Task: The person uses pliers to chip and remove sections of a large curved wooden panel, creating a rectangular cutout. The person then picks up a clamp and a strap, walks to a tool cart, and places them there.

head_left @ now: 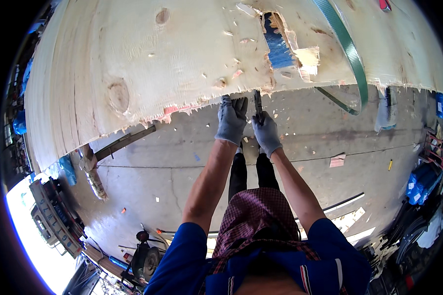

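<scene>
A pale plywood sheet (182,54) with a ragged, splintered front edge spans the top of the view. My left hand (232,120), in a grey glove with dark fingers, is closed at that edge; its fingertips are partly hidden there. In my right hand (267,135), also gloved, is a narrow dark hand tool (258,102), its far end meeting the edge; its exact kind is unclear. Just beyond the hands, a jagged hole (276,42) in the sheet shows blue beneath. Loose splinters lie around it, with a larger torn wood piece (308,61) at its right.
A green strap (349,49) loops over the sheet's edge at right. Wood chips and a pinkish scrap (337,160) litter the concrete floor (182,162). A dark bar (125,142) lies under the left side. Blue-wrapped bundles (421,184) stand far right; a black wheeled machine (145,255) is lower left.
</scene>
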Tool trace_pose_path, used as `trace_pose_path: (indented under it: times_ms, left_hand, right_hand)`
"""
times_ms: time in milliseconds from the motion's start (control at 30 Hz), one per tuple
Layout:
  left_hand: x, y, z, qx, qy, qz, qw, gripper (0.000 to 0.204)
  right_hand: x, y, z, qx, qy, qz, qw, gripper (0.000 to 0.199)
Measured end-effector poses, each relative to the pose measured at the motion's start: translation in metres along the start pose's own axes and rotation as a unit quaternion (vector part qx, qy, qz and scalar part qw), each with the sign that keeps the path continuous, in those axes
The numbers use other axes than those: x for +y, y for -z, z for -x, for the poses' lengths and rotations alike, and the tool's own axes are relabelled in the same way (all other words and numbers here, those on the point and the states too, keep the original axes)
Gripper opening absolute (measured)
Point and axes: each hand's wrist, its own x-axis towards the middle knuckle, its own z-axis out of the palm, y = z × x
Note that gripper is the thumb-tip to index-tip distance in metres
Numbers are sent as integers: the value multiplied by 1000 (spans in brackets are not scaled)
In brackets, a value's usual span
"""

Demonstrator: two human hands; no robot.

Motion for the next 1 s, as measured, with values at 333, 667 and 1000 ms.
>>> trace_pose_path:
  times_ms: [333,667,1000]
  left_hand:
    - [6,-8,7,3,15,-11,1000,28]
    - [9,13,-12,-11,31,-6,999,27]
    - [4,11,-7,13,13,-3,1000,23]
  right_hand:
    - [38,-12,-43,56,147,-43,987,13]
    - [-58,80,86,-362,-195,-633,656,23]
    - [8,41,17,-162,-141,-228,950,21]
